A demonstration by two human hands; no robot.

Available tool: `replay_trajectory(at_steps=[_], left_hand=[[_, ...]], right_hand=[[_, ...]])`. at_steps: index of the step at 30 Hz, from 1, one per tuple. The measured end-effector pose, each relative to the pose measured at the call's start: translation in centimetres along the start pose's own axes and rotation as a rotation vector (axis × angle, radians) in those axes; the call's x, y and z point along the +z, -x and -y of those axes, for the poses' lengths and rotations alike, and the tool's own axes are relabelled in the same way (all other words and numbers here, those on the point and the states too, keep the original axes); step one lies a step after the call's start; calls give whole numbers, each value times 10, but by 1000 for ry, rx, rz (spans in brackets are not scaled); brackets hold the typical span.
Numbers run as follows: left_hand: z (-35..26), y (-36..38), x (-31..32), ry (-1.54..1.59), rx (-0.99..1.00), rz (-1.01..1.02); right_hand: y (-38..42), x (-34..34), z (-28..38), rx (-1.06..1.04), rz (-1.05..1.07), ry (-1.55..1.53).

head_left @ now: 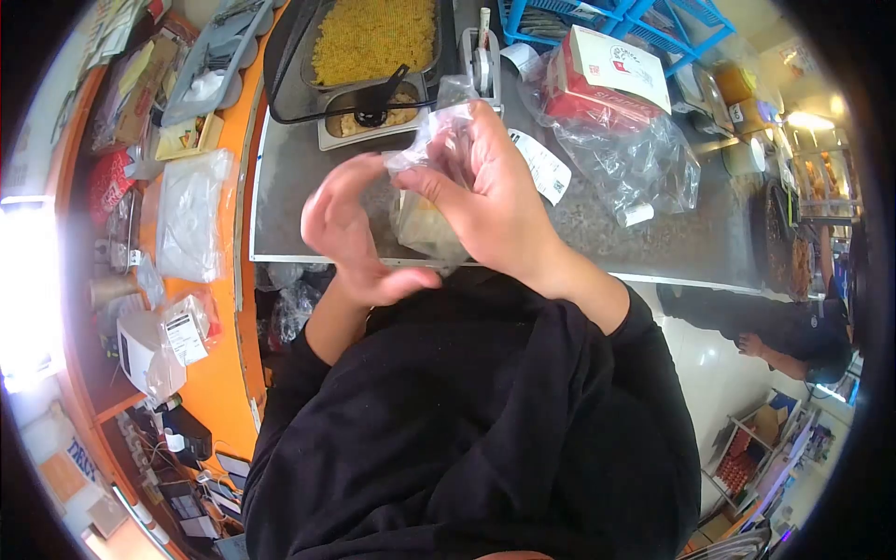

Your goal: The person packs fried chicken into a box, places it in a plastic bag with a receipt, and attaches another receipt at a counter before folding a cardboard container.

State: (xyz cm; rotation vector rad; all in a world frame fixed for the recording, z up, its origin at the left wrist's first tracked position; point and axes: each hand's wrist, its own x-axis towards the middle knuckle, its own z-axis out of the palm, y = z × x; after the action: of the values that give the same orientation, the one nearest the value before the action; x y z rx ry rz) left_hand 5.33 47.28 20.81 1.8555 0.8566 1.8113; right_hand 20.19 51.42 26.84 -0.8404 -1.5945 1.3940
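Note:
A clear plastic bag (431, 229) with something pale inside hangs upright over the counter's front edge. Its gathered top is in my right hand (485, 191), whose fingers are closed round the plastic. To the left of the bag, my left hand (350, 224) is open and slightly blurred, its fingers curved and the thumb apart. Behind the hands is a small metal tray (327, 140) of chunky food with a black ladle (378, 103) in it. A larger tray of yellow grains (373, 42) stands beyond. A white printed label (541, 168) lies right of my right hand.
A red and white box (607, 84) and a crumpled clear bag (653, 173) are on the counter at right, with blue baskets (616, 23) behind. Flat plastic bags (194, 215) lie on the orange surface at left. Another person (793, 331) is at far right.

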Motion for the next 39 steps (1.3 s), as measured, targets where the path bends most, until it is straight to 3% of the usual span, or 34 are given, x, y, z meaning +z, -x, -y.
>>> replay_trajectory(at_steps=[1, 2, 4, 5, 6, 8, 10, 11, 14, 15, 18, 19, 21, 24, 27, 28, 30, 31, 32, 33, 34, 35, 36, 37, 39], left_hand=[[14, 12, 5, -110, 38, -52], [28, 25, 16, 187, -188, -47], [55, 50, 38, 867, -632, -284], [56, 54, 46, 757, -615, -291], [57, 56, 52, 647, -595, -296], [58, 60, 61, 425, -556, -306], [74, 63, 55, 62, -335, -163], [92, 52, 43, -185, -130, -16], [95, 43, 38, -439, -77, 190], [88, 39, 35, -515, -174, 299], [132, 62, 24, -534, -198, 412], [163, 80, 21, -581, -97, 521], [162, 68, 30, -506, -265, 485], [122, 27, 41, -420, -659, 384], [77, -18, 44, -111, -1077, 167], [73, -22, 44, 20, -1190, 76], [110, 5, 29, 151, -850, 386], [78, -17, 37, 421, -1238, 236], [60, -29, 42, 697, -1613, 59], [65, -25, 40, 679, -1559, 133], [60, -27, 39, 414, -1418, 177], [51, -30, 37, 159, -1264, 216], [46, -30, 33, -99, -871, 379], [41, -29, 29, -415, -470, 419], [41, -35, 17, -735, -61, 563]], right_hand=[[1, 3, 9, 12, 4, -53], [2, 11, 6, -27, 27, -75], [4, 35, -3, -104, 73, -113], [10, 47, -2, -80, 118, 4], [13, 59, -12, -182, 150, 256], [22, 82, -30, -196, 202, 264], [28, 89, -36, 37, 368, 116], [26, 86, -34, 17, 398, 164], [23, 52, -17, 5, 369, 348], [24, 40, -19, -31, 283, 304], [24, -6, -16, -87, 121, 449], [28, -23, -16, -110, 95, 556], [40, -46, -34, -172, -211, 457], [77, -74, -106, -151, -371, 711], [109, -67, -151, -323, -172, 1169], [110, -68, -173, -480, -258, 1182], [93, -75, -208, -796, -433, 1190], [73, -72, -202, -877, -633, 1227], [66, -66, -188, -627, -582, 789], [59, -61, -172, -378, -513, 356], [54, -58, -158, -128, -425, -74], [53, -54, -156, 8, -346, -304], [51, -51, -153, 159, -298, -526], [51, -49, -153, 195, -277, -552], [50, -46, -154, 267, -229, -599]])
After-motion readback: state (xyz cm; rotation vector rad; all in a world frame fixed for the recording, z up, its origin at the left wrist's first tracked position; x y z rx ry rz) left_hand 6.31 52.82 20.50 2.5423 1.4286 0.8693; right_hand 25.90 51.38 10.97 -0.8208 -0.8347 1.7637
